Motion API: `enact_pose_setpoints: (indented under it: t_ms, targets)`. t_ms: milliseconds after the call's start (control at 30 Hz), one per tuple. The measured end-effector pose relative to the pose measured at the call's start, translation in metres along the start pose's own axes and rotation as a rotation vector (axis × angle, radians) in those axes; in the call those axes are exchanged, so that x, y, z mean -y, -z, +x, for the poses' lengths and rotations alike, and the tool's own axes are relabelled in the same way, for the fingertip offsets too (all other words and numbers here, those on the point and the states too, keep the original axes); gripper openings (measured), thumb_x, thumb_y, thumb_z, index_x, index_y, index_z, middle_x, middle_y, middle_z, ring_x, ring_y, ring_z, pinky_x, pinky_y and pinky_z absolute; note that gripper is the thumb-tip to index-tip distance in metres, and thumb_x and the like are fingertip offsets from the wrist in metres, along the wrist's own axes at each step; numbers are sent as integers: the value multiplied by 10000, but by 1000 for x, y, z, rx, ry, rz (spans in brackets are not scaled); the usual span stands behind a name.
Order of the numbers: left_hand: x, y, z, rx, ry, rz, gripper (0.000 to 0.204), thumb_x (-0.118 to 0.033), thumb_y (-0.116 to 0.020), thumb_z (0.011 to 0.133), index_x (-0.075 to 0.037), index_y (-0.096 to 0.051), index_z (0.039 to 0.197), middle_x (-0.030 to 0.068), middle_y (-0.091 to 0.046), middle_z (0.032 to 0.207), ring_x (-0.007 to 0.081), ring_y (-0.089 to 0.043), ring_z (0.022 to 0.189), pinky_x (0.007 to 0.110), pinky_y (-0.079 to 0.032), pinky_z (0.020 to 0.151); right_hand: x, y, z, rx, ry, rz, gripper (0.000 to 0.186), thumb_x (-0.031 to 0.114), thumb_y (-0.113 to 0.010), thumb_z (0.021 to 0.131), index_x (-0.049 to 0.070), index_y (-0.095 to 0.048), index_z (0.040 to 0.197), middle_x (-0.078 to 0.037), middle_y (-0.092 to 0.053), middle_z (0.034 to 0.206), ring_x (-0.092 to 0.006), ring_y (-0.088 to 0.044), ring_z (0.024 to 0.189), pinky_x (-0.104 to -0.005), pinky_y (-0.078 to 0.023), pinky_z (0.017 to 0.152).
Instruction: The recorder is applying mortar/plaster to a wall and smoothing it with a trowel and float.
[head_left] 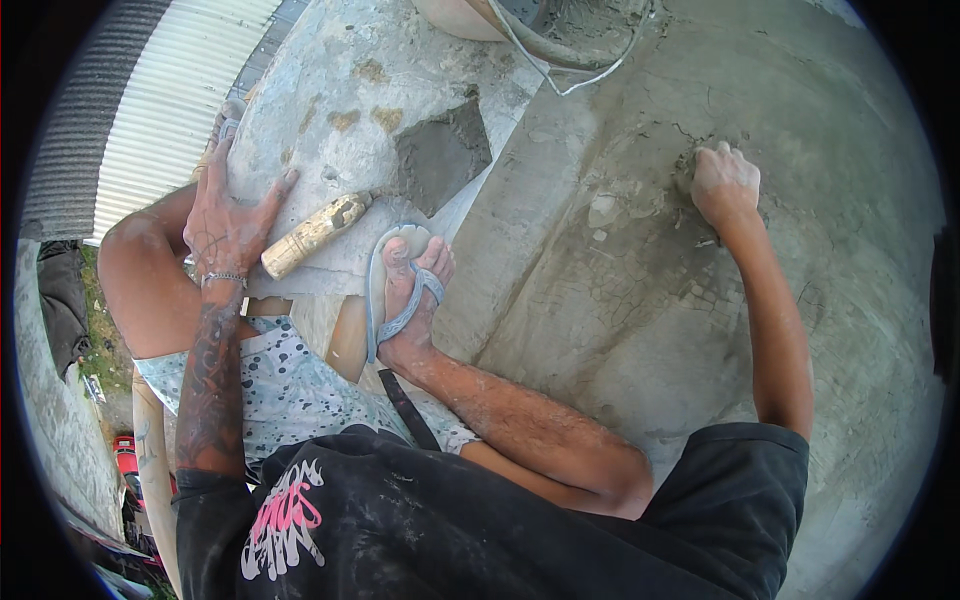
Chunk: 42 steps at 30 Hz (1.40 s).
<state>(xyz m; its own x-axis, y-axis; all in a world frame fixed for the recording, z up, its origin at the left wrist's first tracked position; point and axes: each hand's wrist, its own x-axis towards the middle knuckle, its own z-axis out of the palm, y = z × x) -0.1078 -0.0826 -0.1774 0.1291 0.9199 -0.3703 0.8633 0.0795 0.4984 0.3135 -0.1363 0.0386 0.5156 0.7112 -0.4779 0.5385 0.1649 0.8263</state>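
My left hand (pixel 235 222) lies with fingers spread on a pale, cement-stained slab (pixel 335 120). Beside it rests a trowel (pixel 318 234), its worn yellowish handle toward me and its grey, mortar-coated blade pointing away. My right hand (pixel 727 182) is closed in a fist against the grey cement surface (pixel 620 260) on the right. Rough, wet-looking mortar (pixel 686 168) shows at its knuckles. Whatever that fist holds, if anything, is hidden from view.
A bucket (pixel 462 18) with a wire handle stands at the far edge. My sandalled foot (pixel 405 290) is set between the slab and the cement surface. Corrugated roofing (pixel 165 115) lies at far left. Below left, past a pole (pixel 152 450), the ground lies lower.
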Motion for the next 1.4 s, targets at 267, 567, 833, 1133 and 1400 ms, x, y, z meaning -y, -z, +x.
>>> enact_pose_setpoints:
  t_ms: [267, 567, 833, 1133, 1400]
  targets:
    - [0, -1, 0, 8, 0, 3, 813, -533, -687, 671, -142, -394, 1320, 125, -497, 1264, 282, -529, 1115, 397, -452, 894, -48, 30, 11, -82, -143, 160, 214, 173, -514, 790, 93, -632, 950, -129, -600, 995, -290, -591, 947, -403, -497, 765]
    - [-1, 1, -1, -19, -22, -4, 778, -504, -689, 679, -171, -393, 1317, 133, -525, 1224, 303, -551, 1075, 400, -466, 862, 37, -36, -10, -192, -146, 70, 163, 176, -509, 821, 109, -623, 918, -99, -577, 934, -252, -582, 932, -363, -505, 712]
    - [-3, -1, -3, -62, -42, 28, 772, -524, -675, 683, -131, -409, 1292, 137, -525, 1217, 314, -557, 1058, 402, -467, 854, -41, 11, -9, -301, -263, 396, 409, 354, -548, 816, 170, -557, 1181, -114, -601, 1032, -266, -589, 968, -382, -485, 811]
    - [1, -3, -2, -39, -45, 17, 763, -514, -667, 703, -131, -408, 1309, 130, -536, 1217, 296, -541, 1091, 403, -442, 890, -53, -21, 19, -209, -171, 332, 364, 339, -584, 799, 163, -601, 1117, -91, -628, 1016, -258, -576, 1000, -367, -464, 853]
    - [0, 2, -3, -52, -35, 5, 773, -515, -673, 690, -151, -396, 1313, 124, -531, 1219, 288, -557, 1069, 392, -473, 850, 15, -22, -30, -21, 40, 565, 406, 369, -615, 771, 147, -606, 1111, -118, -627, 1032, -274, -570, 1018, -383, -460, 855]
